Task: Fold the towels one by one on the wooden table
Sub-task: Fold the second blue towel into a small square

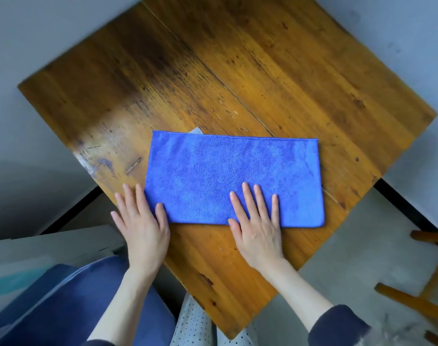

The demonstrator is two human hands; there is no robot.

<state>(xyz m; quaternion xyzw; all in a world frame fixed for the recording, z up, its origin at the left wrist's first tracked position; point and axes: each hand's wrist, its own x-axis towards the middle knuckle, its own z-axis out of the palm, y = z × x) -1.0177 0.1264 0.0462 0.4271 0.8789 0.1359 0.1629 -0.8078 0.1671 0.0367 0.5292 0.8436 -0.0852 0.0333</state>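
Note:
A blue towel (234, 176) lies flat on the wooden table (213, 71) as a long rectangle, its near edge toward me. A small grey corner (196, 131) of something peeks out from under its far edge. My left hand (141, 227) rests flat at the towel's near left corner, its thumb on the cloth and its fingers on the wood beside it. My right hand (257, 221) presses flat on the towel's near edge, around the middle, fingers spread. Neither hand grips anything.
The table stands corner-on to me, its near corner by my lap. A wooden chair (427, 290) stands at the lower right on the grey floor. A blue cushion or cloth (70, 303) and a pale grey surface (50, 245) lie at the lower left.

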